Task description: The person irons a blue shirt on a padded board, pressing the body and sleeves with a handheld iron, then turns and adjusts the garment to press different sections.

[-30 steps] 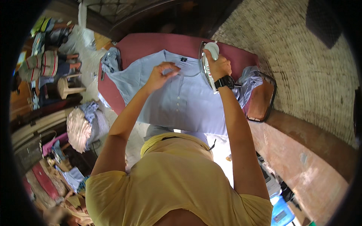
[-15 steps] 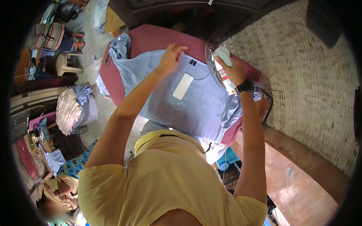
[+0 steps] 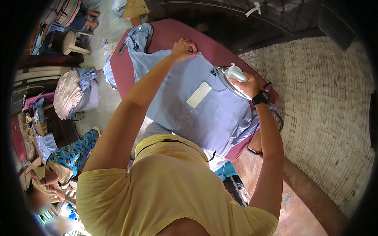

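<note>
Right hand [image 3: 252,85] wraps fingers around iron [image 3: 235,74]; left hand [image 3: 184,50], fingers curled, pinch unclear, is at far edge of blue shirt [image 3: 173,92]

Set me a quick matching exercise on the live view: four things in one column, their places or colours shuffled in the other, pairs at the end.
1. iron
2. white tag
3. left hand
4. padded board

A. at the upper edge of the blue shirt
B. dark red, beneath the shirt
C. in the right hand
D. on the shirt's front, below the collar

Pairs: 1-C, 2-D, 3-A, 4-B
</note>
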`<move>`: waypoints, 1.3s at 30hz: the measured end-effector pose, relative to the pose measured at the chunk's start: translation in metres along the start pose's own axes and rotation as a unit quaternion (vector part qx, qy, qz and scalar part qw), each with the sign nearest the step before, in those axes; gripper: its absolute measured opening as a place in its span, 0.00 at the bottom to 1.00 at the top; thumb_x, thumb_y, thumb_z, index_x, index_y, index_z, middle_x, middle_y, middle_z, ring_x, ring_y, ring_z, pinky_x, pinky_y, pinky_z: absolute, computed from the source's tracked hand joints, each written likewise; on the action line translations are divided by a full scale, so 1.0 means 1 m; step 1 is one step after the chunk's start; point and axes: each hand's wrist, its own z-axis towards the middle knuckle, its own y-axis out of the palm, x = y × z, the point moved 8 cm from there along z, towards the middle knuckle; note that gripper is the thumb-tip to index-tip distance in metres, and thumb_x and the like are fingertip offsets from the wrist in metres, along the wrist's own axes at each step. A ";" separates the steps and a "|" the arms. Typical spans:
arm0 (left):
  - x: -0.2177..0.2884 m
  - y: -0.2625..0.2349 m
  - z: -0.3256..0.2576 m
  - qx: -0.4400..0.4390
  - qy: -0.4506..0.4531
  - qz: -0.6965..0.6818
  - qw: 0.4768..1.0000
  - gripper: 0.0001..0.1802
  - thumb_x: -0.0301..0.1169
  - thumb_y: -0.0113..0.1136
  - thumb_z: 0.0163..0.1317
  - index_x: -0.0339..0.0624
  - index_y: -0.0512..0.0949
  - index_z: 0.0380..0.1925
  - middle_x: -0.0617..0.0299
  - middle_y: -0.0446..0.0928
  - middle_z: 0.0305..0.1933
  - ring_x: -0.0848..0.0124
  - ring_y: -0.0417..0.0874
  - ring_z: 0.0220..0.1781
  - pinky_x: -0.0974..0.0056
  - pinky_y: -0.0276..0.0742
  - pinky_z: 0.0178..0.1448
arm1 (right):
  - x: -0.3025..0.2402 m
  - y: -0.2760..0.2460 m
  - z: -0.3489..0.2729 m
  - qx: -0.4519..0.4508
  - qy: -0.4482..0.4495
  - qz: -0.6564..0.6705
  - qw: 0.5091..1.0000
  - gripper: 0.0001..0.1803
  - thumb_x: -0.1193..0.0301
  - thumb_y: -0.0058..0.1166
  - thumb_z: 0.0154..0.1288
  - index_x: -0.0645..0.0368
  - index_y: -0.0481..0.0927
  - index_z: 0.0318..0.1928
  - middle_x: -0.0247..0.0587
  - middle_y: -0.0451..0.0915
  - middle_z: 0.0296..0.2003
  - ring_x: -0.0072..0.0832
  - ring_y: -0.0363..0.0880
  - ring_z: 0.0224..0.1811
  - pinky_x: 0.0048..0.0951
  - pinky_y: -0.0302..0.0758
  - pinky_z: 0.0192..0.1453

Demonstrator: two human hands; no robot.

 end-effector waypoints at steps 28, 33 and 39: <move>-0.012 -0.002 0.001 0.035 -0.017 -0.077 0.996 0.14 0.38 0.70 0.49 0.56 0.80 0.38 0.75 0.80 0.33 0.66 0.76 0.48 0.54 0.67 0.52 | -0.072 0.006 0.082 0.014 -0.154 -0.032 0.987 0.26 0.47 0.72 0.50 0.60 0.86 0.34 0.50 0.84 0.24 0.46 0.86 0.29 0.40 0.81 0.33; 0.002 -0.006 0.001 0.066 0.017 -0.038 0.997 0.14 0.34 0.70 0.48 0.56 0.81 0.38 0.73 0.79 0.30 0.69 0.77 0.40 0.60 0.74 0.47 | -0.055 0.010 0.083 -0.011 -0.108 -0.029 0.994 0.27 0.47 0.71 0.51 0.59 0.86 0.36 0.50 0.85 0.26 0.43 0.87 0.30 0.39 0.82 0.34; 0.003 -0.006 -0.004 0.047 -0.004 -0.028 0.998 0.15 0.34 0.68 0.49 0.57 0.80 0.39 0.74 0.78 0.31 0.68 0.76 0.44 0.57 0.68 0.48 | -0.065 0.007 0.082 -0.019 -0.140 -0.048 0.989 0.25 0.49 0.71 0.53 0.60 0.86 0.38 0.50 0.85 0.28 0.42 0.87 0.32 0.39 0.82 0.35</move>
